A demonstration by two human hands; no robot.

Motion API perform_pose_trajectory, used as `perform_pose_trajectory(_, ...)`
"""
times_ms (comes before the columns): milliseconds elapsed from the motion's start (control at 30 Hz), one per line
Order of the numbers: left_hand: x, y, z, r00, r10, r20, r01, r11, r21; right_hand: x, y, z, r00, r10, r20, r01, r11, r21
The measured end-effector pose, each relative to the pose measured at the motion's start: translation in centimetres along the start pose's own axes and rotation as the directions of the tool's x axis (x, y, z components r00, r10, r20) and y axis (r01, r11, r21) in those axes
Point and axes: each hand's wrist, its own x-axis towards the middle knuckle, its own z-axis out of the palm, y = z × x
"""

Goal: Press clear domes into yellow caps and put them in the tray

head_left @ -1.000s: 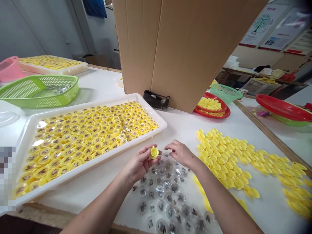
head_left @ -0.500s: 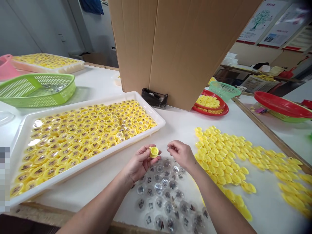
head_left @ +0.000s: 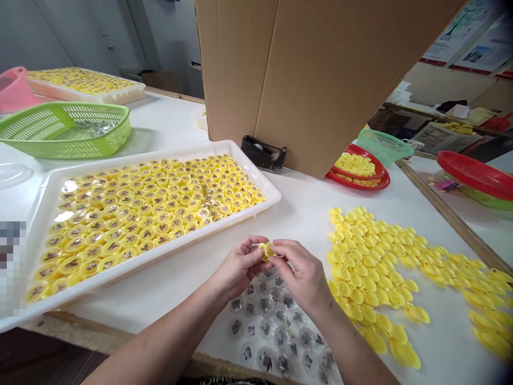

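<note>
A small yellow round plastic cup (head_left: 266, 251) with a shallow rim is pinched between the fingertips of my left hand (head_left: 236, 270). My right hand (head_left: 300, 272) meets it from the other side, its thumb and fingers closed on the same piece. Fingers cover most of it, and whether a clear disc is also between them cannot be seen. Under my hands lie many clear round discs (head_left: 265, 327) with small dark printed pictures. To the right spreads a pile of loose yellow cups (head_left: 360, 267). On the left, a white tray (head_left: 259, 170) holds rows of yellow cups with pictures inside.
A tall cardboard box (head_left: 304, 80) stands behind, with a black tape dispenser (head_left: 262, 155) at its foot. Red plates (head_left: 380, 179) and a mint basket (head_left: 385, 147) sit back right. A green basket (head_left: 60, 147) and another filled tray (head_left: 92, 96) are back left.
My right hand has moved left onto the yellow cup in my left hand; before, the two were apart. The cup has tilted from facing up. The view has shifted slightly.
</note>
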Motion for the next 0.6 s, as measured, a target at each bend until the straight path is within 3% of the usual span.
perform_pose_trajectory(100, -0.3, 0.1, 0.3, 1.000, 0.026, 0.016, -0.027, 0.997, 0.068, 0.5, -0.2, -0.9, 0.990, 0.131, 0.044, -0.134, 0.989, 0.057)
perform_pose_trajectory(233, -0.4, 0.1, 0.7, 0.999, 0.034, 0.040, -0.039, 0.990, 0.139, 0.9, -0.7, -1.8, 0.981, 0.151, 0.120, -0.159, 0.985, 0.063)
perform_pose_trajectory(367, -0.4, 0.0, 0.8, 0.996, 0.040, 0.075, -0.052, 0.986, 0.161, 1.1, -0.9, -2.4, 0.982, 0.118, 0.145, -0.125, 0.991, 0.038)
perform_pose_trajectory(600, -0.7, -0.1, 1.0, 0.999, 0.033, 0.033, -0.038, 0.985, 0.170, 0.7, -1.2, -2.4, 0.992, -0.013, 0.127, 0.020, 0.998, -0.051)
